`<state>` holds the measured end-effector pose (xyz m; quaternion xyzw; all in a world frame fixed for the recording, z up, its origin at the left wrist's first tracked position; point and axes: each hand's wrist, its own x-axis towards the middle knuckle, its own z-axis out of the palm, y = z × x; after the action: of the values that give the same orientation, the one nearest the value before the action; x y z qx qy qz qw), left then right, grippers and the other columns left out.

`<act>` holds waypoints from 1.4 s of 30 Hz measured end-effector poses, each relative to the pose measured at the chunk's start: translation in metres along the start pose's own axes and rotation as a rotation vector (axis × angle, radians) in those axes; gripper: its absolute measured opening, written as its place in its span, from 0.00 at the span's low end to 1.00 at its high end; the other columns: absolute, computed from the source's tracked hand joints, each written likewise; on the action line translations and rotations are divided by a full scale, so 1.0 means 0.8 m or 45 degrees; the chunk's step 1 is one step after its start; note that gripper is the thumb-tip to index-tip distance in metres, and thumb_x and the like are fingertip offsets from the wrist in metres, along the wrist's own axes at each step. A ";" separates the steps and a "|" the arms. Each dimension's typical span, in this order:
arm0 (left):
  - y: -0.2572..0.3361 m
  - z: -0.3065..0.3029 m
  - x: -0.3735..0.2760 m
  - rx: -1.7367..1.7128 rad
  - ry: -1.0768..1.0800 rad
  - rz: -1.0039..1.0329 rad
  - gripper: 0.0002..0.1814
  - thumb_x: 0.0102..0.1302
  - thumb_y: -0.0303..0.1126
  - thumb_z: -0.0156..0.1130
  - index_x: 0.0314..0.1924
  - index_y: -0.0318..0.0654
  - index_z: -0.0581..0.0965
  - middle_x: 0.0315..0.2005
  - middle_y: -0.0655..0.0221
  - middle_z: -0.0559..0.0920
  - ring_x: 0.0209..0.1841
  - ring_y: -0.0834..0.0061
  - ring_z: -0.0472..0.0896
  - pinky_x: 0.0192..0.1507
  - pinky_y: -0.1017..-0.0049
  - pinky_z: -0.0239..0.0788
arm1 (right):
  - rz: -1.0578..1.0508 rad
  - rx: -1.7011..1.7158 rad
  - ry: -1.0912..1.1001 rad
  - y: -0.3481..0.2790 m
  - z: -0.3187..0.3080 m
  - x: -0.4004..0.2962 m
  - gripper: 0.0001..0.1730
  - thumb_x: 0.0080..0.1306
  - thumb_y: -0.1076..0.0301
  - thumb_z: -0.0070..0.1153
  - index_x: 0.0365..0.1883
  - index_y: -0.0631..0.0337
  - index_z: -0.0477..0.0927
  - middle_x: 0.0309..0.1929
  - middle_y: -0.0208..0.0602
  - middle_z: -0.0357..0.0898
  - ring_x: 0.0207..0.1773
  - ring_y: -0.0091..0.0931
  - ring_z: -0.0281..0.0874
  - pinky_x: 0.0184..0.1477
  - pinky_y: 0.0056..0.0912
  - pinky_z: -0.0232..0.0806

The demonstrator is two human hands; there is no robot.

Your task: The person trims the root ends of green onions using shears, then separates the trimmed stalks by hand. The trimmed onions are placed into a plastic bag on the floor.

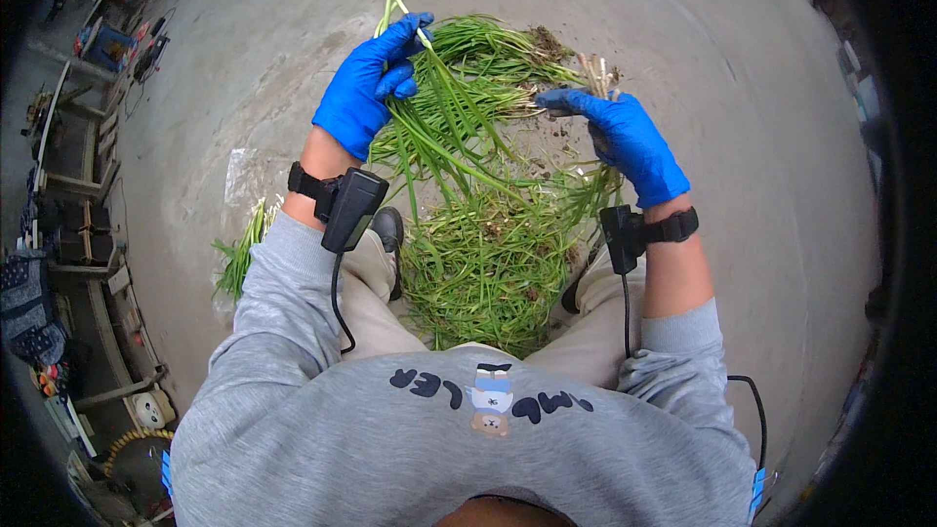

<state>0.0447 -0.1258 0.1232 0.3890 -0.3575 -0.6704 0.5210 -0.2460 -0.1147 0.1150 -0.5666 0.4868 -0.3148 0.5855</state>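
Both of my hands wear blue gloves. My left hand (370, 84) grips a few long green stalks (457, 106), probably garlic chives or a similar allium, whose clean white ends point away from me. My right hand (622, 128) is closed around a small bunch of stalks with brownish root ends (599, 75) sticking up past the fingers; its leaves hang below the palm. Beyond the hands lie unsorted bundles of the same greens (483, 44), with soil on their roots. Between my feet spreads a heap of loose leaves and trimmings (490, 271).
A sheet of clear plastic (245, 176) lies on the concrete floor (739, 183) at the left, with a small pile of white-ended stalks (245, 252) near it. Wooden racks (88, 190) holding assorted goods run along the left edge. Cables hang from the black devices (355, 208) on my wrists.
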 end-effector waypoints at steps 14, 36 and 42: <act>-0.007 0.022 0.001 0.004 0.018 -0.003 0.19 0.72 0.39 0.51 0.56 0.35 0.74 0.35 0.76 0.75 0.15 0.90 0.55 0.19 0.86 0.50 | -0.024 -0.061 -0.115 0.009 0.058 0.020 0.20 0.57 0.57 0.66 0.40 0.63 0.84 0.25 0.23 0.76 0.27 0.15 0.65 0.29 0.23 0.59; 0.006 -0.015 0.006 -0.049 0.051 0.137 0.19 0.70 0.40 0.54 0.54 0.37 0.76 0.40 0.71 0.80 0.16 0.88 0.54 0.22 0.85 0.51 | -0.001 -0.254 0.078 0.029 0.030 0.022 0.16 0.64 0.57 0.57 0.45 0.56 0.84 0.31 0.29 0.81 0.33 0.19 0.73 0.38 0.26 0.65; 0.008 -0.010 0.002 -0.176 -0.038 0.116 0.18 0.70 0.39 0.53 0.55 0.37 0.76 0.38 0.72 0.78 0.15 0.88 0.54 0.23 0.84 0.52 | -0.220 0.055 -0.137 0.040 0.047 0.031 0.25 0.63 0.63 0.59 0.59 0.54 0.76 0.54 0.32 0.77 0.57 0.22 0.69 0.61 0.25 0.58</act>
<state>0.0541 -0.1294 0.1255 0.3253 -0.3355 -0.6749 0.5711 -0.2084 -0.1190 0.0745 -0.6097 0.3971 -0.3437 0.5937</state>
